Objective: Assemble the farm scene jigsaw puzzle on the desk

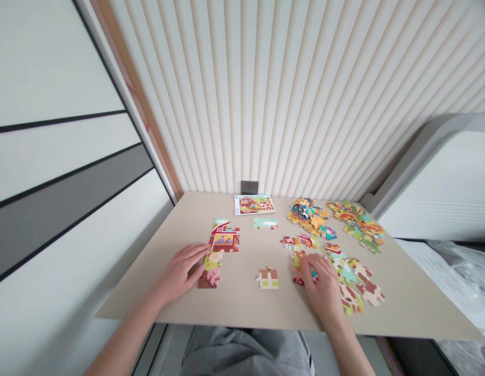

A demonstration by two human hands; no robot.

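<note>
A person sits at a pale table [406, 308] with both bare hands among the pieces of a jigsaw puzzle. The left hand [179, 274], left of centre, lies flat and open, holding nothing that shows, with its fingertips at the side of a joined strip of puzzle [222, 243]. The strip's long axis runs away from the person, tilting slightly toward the upper right, and the left hand is clearly the nearer one to it. The right hand [322, 287], lower right of centre, curves downward with its fingers [310, 263] on a small clump of pieces [299, 274]. They cover much of the clump, so I cannot tell whether they are pinching a piece or only resting there. A small joined block [268, 278] lies alone between the hands, nearer the right one. Beyond them, a short joined row [264, 223] sits near a picture card [253, 204] at the far edge of the table. A loose heap [308, 216] and a second heap [355, 224] lie toward the upper right, and a third heap [354, 279] lies just right of the right hand.
</note>
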